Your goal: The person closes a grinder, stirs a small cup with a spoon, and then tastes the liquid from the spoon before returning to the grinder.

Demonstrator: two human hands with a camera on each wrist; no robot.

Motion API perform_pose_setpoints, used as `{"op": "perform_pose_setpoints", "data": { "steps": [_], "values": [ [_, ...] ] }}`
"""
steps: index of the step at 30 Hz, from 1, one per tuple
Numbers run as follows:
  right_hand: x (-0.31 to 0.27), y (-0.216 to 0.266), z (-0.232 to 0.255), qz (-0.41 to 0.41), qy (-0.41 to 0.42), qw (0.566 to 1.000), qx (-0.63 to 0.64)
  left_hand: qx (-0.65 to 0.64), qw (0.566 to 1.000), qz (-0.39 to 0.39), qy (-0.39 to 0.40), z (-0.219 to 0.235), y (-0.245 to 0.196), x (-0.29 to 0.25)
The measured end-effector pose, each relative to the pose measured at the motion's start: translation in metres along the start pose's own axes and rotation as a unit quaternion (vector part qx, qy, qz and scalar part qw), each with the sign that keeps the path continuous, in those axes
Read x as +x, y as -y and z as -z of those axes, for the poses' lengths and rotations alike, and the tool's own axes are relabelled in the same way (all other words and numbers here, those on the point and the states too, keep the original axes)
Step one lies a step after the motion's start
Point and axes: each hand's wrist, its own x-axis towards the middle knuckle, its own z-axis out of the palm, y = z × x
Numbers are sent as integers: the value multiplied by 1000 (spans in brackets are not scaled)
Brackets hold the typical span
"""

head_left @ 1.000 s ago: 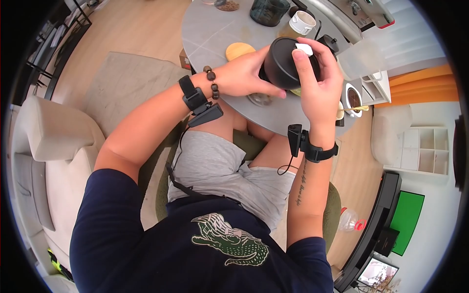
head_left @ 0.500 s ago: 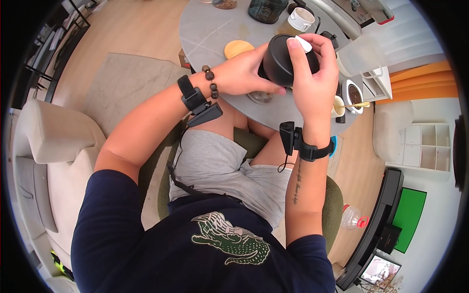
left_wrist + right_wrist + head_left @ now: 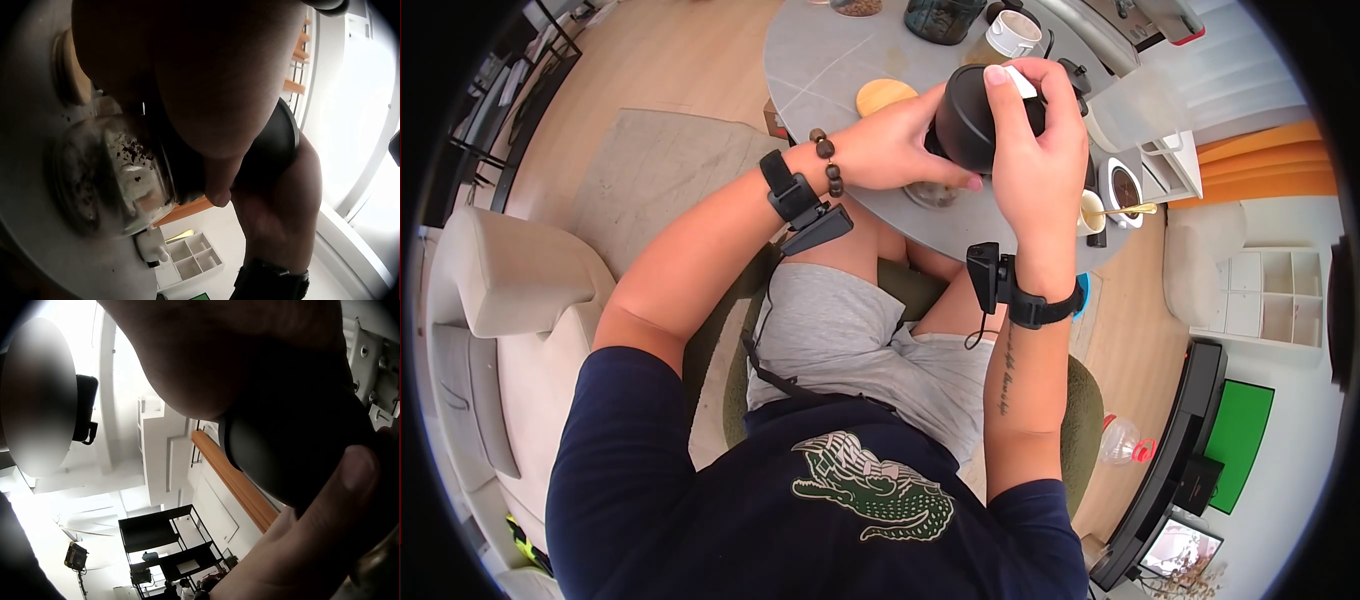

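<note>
Both hands hold a black rounded container (image 3: 965, 115) above the near edge of the table. My left hand (image 3: 885, 145) grips its left side and lower part, thumb toward me. My right hand (image 3: 1040, 150) is curled around its right side, with the thumb over a small white piece (image 3: 1022, 82) at the top. From the right wrist, the container's smooth dark side shows between fingers and palm. Beneath the left hand stands a clear glass jar (image 3: 112, 175) with dark crumbs inside. The container overlaps the jar's mouth in the left wrist view.
A round wooden lid (image 3: 887, 97) lies on the grey table (image 3: 830, 60) beyond the left hand. To the right are a cup (image 3: 1090, 213) with a gold spoon and a white dish (image 3: 1121, 190) with dark contents. A dark container (image 3: 940, 18) and a white-topped glass (image 3: 1013, 35) stand farther back.
The right hand and black container have shifted slightly left and away from me, the container turning a little. The white piece under the right thumb now slants more. The left hand keeps its grip.
</note>
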Motion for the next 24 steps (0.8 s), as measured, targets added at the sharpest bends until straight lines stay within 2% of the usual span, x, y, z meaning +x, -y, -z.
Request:
{"op": "perform_pose_setpoints", "data": {
  "steps": [6,8,9,11,12,14,15,17,21,23,24],
  "values": [
    [4,-12,11,55,56,994,74,-40,999,5,15,-1,2,0],
    [11,-15,22,116,124,983,63,-37,999,-3,6,-2,2,-2],
    [13,-18,25,117,124,983,62,-36,999,-9,-2,-2,2,-2],
    [16,-22,30,119,178,970,116,-38,999,-11,-2,-3,0,-1],
    [15,-16,29,120,177,970,114,-39,999,-12,-2,-3,-1,-1],
    [8,-3,23,24,107,983,148,-31,999,-13,-2,-3,-2,-1],
    [5,1,21,25,108,983,148,-23,1000,-12,-1,-3,-2,-1],
    [2,6,18,-46,29,997,47,-28,1000,-9,-1,-3,0,-1],
    [-1,-1,20,-7,16,999,28,-36,999,-9,4,-2,3,0],
    [1,-6,30,-20,99,987,124,-36,999,-7,0,-3,1,-1],
    [4,-9,36,-20,100,987,124,-36,999,-6,-4,-3,0,-1]
  ]
}}
